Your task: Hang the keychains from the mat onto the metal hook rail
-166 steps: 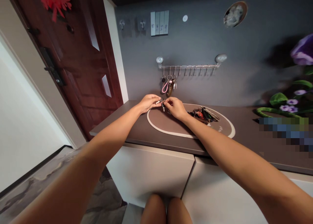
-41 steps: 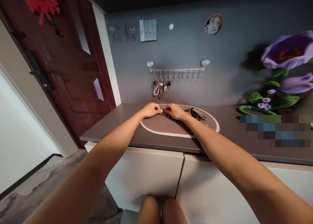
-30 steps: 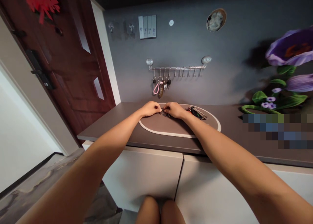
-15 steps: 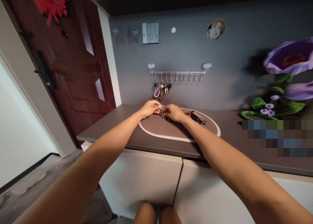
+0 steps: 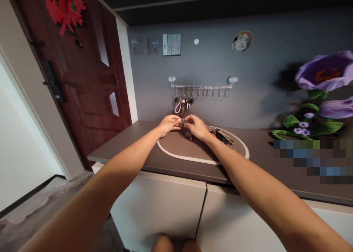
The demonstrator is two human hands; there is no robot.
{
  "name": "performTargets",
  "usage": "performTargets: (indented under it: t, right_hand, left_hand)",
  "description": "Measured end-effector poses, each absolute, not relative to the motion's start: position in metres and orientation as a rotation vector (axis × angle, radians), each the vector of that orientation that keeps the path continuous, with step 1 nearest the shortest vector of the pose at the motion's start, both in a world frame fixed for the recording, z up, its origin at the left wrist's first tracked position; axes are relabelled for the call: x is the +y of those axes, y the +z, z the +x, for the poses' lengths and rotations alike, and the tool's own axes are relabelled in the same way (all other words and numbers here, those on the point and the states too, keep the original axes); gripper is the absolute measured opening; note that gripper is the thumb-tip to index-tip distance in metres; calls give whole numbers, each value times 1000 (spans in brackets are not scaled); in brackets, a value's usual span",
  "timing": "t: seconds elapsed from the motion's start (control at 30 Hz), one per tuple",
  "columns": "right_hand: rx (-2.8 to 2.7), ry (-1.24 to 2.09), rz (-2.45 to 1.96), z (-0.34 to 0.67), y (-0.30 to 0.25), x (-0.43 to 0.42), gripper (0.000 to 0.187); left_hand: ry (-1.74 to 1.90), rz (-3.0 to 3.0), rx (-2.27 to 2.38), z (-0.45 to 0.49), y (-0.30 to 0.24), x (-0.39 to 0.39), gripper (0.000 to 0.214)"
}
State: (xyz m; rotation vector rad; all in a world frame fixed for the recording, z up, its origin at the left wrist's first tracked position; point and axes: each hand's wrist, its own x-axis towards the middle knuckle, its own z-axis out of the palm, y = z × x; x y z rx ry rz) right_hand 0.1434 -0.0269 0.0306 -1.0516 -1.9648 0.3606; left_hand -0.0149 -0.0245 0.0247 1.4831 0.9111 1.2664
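My left hand (image 5: 168, 125) pinches a metal key ring (image 5: 182, 123) between thumb and fingers, just above the oval mat (image 5: 182, 156). From the other side, my right hand (image 5: 197, 127) also has its fingers closed at the ring. Small keys (image 5: 188, 134) dangle below, partly covered by the right fingers. Beyond my right wrist lies a heap of keys and fobs (image 5: 223, 136) with a braided strap, on the mat. Above my hands, several key sets (image 5: 183, 104), one with a pink loop, hang from the left hooks of a clear hook rail (image 5: 202, 86).
The mat lies on a brown countertop (image 5: 116, 146) over white cabinet doors (image 5: 160, 204). A purple artificial flower (image 5: 322, 74) stands at the right. A dark red door (image 5: 96, 108) is on the left. A switch panel (image 5: 171, 45) sits on the grey wall, with a dark shelf (image 5: 209, 6) overhead.
The view has tilted up slightly, so the scene sits lower. The ring between my hands has turned, and the keys hanging under it now show. My right fingers have shifted at the ring.
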Motion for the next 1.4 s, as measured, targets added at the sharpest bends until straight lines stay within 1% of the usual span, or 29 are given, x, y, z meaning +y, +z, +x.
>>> performTargets:
  t: [0.17, 0.27, 0.4, 0.63, 0.87, 1.1, 1.23, 1.4]
  right_hand:
    - [-1927, 454, -958, 143, 31, -29, 17]
    - [-1898, 447, -932, 143, 30, -27, 18]
    - [-1916, 421, -943, 144, 27, -22, 15]
    - [-1926, 402, -906, 148, 23, -17, 23]
    - [-1864, 414, -886, 152, 22, -13, 23]
    - [-1687, 552, -861, 154, 28, -15, 22]
    - [-1565, 623, -833, 157, 34, -11, 22]
    - [-1355, 791, -835, 161, 50, -6, 22]
  left_hand:
    - [1259, 1508, 905, -15, 24, -24, 21]
    - [1262, 1507, 907, -14, 24, -25, 23]
    - [1269, 1509, 894, -14, 25, -25, 24]
    - [1257, 1536, 840, -12, 21, -22, 24]
    - [1256, 1539, 826, -8, 21, -25, 26]
    - [1219, 1590, 833, -3, 19, -25, 34]
    - [1213, 1669, 858, -2, 16, -24, 30]
    - [1190, 1781, 862, 0, 9, -19, 26]
